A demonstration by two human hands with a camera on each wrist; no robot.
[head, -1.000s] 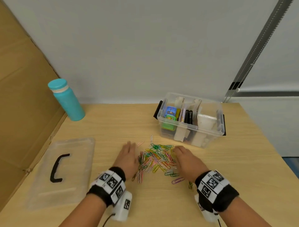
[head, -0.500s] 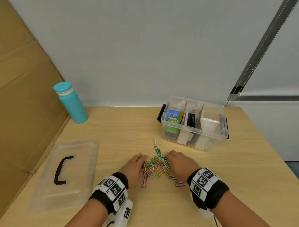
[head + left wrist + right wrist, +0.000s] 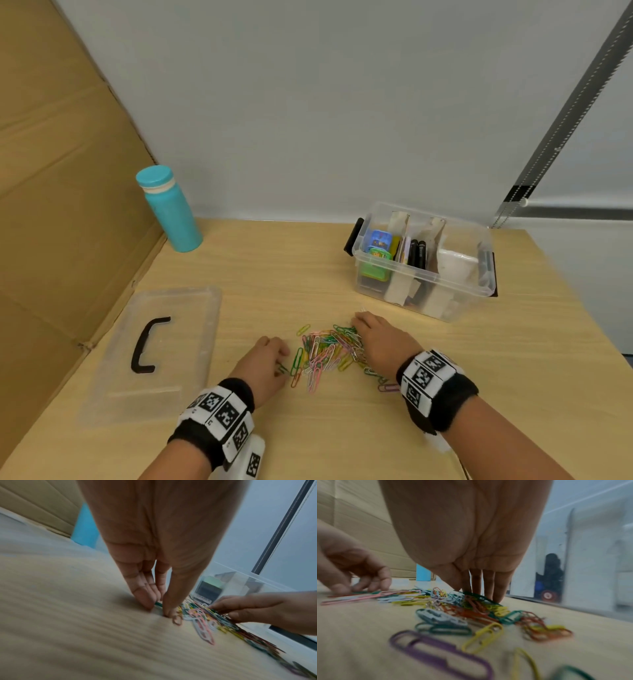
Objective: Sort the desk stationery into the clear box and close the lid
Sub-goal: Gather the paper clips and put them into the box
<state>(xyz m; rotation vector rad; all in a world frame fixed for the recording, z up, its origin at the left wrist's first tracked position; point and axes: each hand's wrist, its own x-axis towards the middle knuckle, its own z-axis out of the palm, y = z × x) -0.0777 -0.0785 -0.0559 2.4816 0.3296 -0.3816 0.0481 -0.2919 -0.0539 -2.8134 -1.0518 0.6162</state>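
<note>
- One heap of coloured paper clips (image 3: pixel 325 353) lies on the wooden desk (image 3: pixel 479 394), near its front edge, between the two hands; the clips are too many and too tangled to count, in pink, green, yellow, orange, pale blue and purple.
- A few clips lie loose at the rim of the heap: one purple clip (image 3: pixel 440 654) and one yellow clip (image 3: pixel 482 637) show closest to the right wrist camera.
- The left hand (image 3: pixel 262 366) rests at the left side of the heap, fingers straight and pointing down, tips on the desk and touching the outermost clips; it grasps nothing.
- The right hand (image 3: pixel 380 346) is at the right side of the heap, fingers straight and close together, tips pressing on the clips; nothing is clasped in it.
- One clear box (image 3: pixel 455 298) stands open behind the heap, to the right, apart from it. Cardboard dividers part it into compartments; two black pens (image 3: pixel 418 253) stand in one, and small blue and green items in the leftmost.
- One clear lid (image 3: pixel 191 342) with one black handle (image 3: pixel 145 346) lies flat on the desk to the left, well apart from the box.
- One teal bottle (image 3: pixel 169 209) stands upright at the far left, against a cardboard panel (image 3: pixel 61 192).
</note>
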